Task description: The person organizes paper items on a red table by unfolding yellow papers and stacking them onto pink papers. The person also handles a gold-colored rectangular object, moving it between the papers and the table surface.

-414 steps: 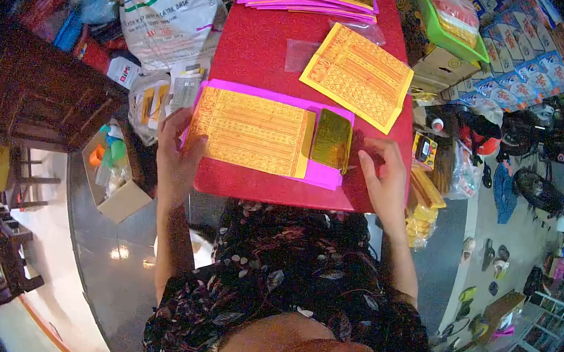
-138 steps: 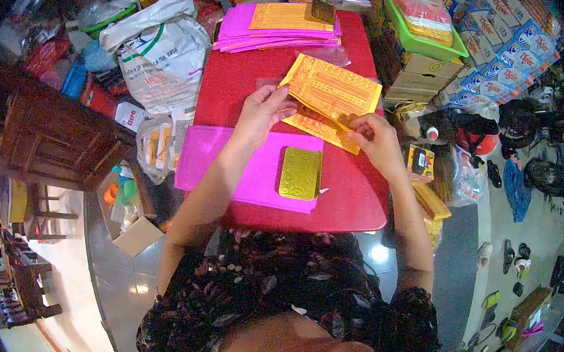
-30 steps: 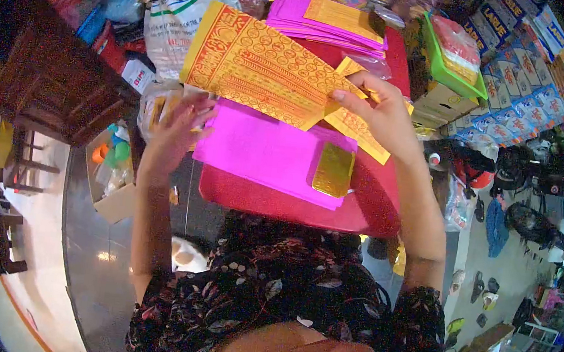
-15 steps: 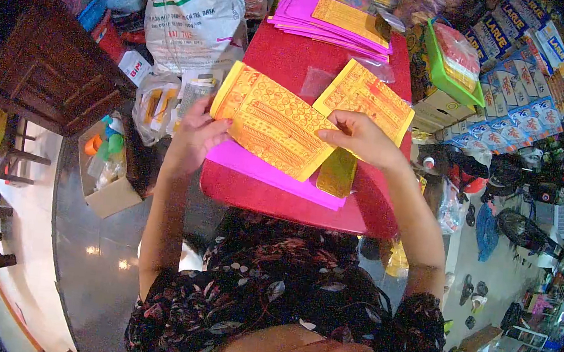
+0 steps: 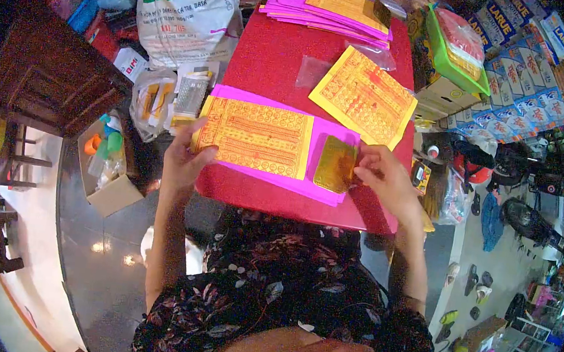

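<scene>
A yellow sheet with red print [image 5: 255, 139] lies over the left part of a pink paper sheet [image 5: 235, 95]. My left hand [image 5: 184, 155] is closed on the yellow sheet's left edge, thumb on top. On the pink sheet's right part lies a shiny gold rectangle [image 5: 335, 164]. My right hand [image 5: 385, 180] is at the right edge of the gold rectangle and pink sheet, fingertips curled together; whatever is between them is hidden. Farther back, more yellow printed sheets [image 5: 366, 95] lie at an angle on the red table [image 5: 274, 58].
A stack of pink sheets [image 5: 290, 1] with a yellow-and-gold piece [image 5: 344, 7] on top is at the table's far end. Clear plastic [image 5: 313, 73] lies mid-table. A white sack [image 5: 185, 21] stands left, a green basket [image 5: 457, 50] right, and a cardboard box [image 5: 112, 192] on the floor.
The yellow printed sheet has gone from raised and tilted to lying level on the pink sheet. My right hand has left it and moved right and down beside the gold rectangle.
</scene>
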